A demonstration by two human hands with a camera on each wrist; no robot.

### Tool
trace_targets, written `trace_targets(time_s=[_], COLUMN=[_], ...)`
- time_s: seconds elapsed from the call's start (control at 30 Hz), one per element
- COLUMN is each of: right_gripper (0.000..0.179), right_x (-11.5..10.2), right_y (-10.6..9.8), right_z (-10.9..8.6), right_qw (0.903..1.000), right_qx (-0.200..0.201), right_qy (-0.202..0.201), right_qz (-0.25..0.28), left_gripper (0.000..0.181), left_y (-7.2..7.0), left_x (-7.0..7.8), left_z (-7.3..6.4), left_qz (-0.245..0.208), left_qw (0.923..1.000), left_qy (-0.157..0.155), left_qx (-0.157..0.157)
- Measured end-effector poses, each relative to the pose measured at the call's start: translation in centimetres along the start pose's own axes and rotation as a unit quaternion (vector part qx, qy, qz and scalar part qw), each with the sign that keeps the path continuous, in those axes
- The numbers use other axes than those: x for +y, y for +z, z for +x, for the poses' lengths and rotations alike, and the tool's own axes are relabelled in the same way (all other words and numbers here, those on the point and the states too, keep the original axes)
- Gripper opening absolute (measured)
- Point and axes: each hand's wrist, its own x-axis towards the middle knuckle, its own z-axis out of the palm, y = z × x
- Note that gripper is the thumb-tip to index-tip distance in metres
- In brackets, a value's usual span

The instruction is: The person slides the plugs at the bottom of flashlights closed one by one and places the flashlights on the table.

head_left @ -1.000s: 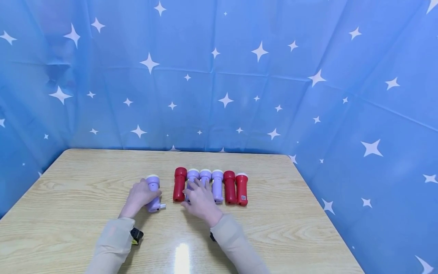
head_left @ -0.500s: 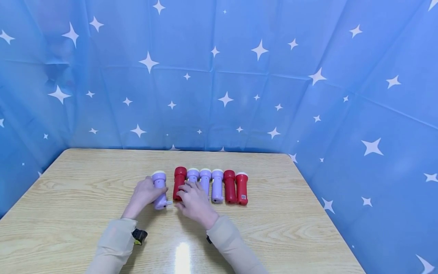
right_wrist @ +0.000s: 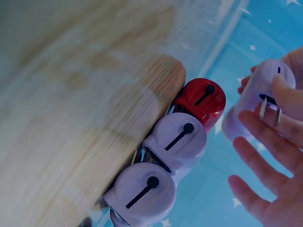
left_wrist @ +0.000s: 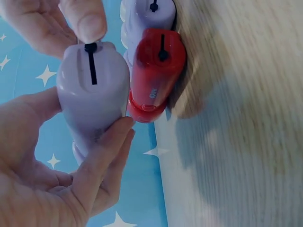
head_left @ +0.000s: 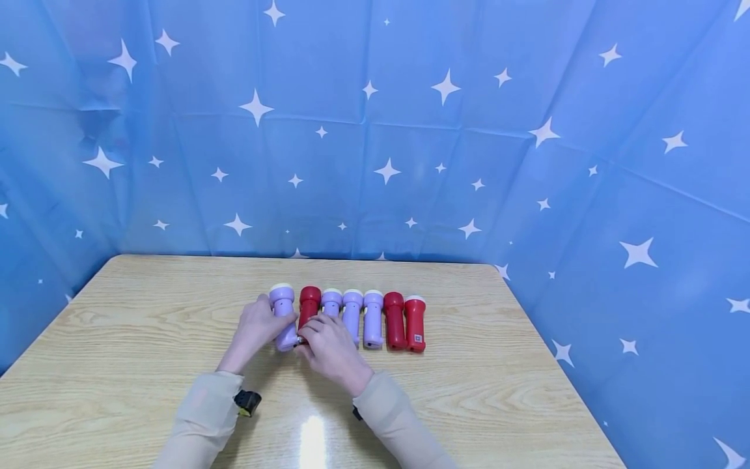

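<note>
My left hand point(head_left: 254, 326) grips a lilac flashlight point(head_left: 282, 306) around its body, its head pointing to the far side. In the left wrist view the thumb and fingers wrap both sides of it. My right hand point(head_left: 334, 352) reaches its tail end. There the right thumb point(left_wrist: 91, 26) rests at the black slider point(left_wrist: 90, 48). In the right wrist view two metal plug prongs point(right_wrist: 263, 109) stick out from the tail beside the right fingers, which are spread and fairly straight. A dark red flashlight point(head_left: 309, 301) lies right beside the held one, partly hidden by the right hand.
Lilac flashlights point(head_left: 372, 319) continue the row to the right, followed by a dark red flashlight point(head_left: 394, 319) and a brighter red flashlight point(head_left: 415, 326) with a white rim. They lie on a wooden table point(head_left: 498, 391). A blue starry curtain point(head_left: 328, 150) hangs behind it.
My left hand has carried the lilac flashlight right and away from me, up beside the dark red one. My right hand has shifted left from the lilac flashlights to the held one's tail.
</note>
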Motion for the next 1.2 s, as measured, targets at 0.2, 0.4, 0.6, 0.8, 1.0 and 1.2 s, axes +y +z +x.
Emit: trace_targets(time_s=[0.2, 0.4, 0.6, 0.8, 1.0, 1.2], right_gripper=[0.022, 0.016, 0.014, 0.014, 0.014, 0.014], right_x=[0.3, 0.5, 0.7, 0.9, 1.0, 0.9], right_y=[0.0, -0.1, -0.2, 0.0, 0.0, -0.1], right_z=[0.1, 0.1, 0.1, 0.1, 0.0, -0.1], right_qw=[0.9996, 0.9977, 0.9952, 0.9928, 0.9922, 0.992], right_qx=[0.028, 0.068, 0.096, 0.116, 0.122, 0.124], right_qy=[-0.002, 0.0, -0.004, -0.005, -0.003, 0.004], right_qz=[-0.004, 0.01, 0.015, 0.027, 0.025, 0.024], left_gripper=[0.054, 0.053, 0.052, 0.052, 0.052, 0.054], left_y=[0.0, 0.0, 0.1, 0.4, 0.7, 0.7], left_x=[0.6, 1.1, 1.4, 1.6, 1.8, 2.0], left_z=[0.0, -0.1, -0.2, -0.2, -0.4, -0.5], left_qz=[-0.008, -0.019, -0.025, -0.018, -0.012, -0.015], left_qw=[0.9999, 0.9991, 0.9979, 0.9968, 0.9949, 0.9941], left_qy=[0.0, -0.003, -0.001, 0.004, 0.013, 0.012], left_qx=[0.015, 0.038, 0.059, 0.078, 0.099, 0.106])
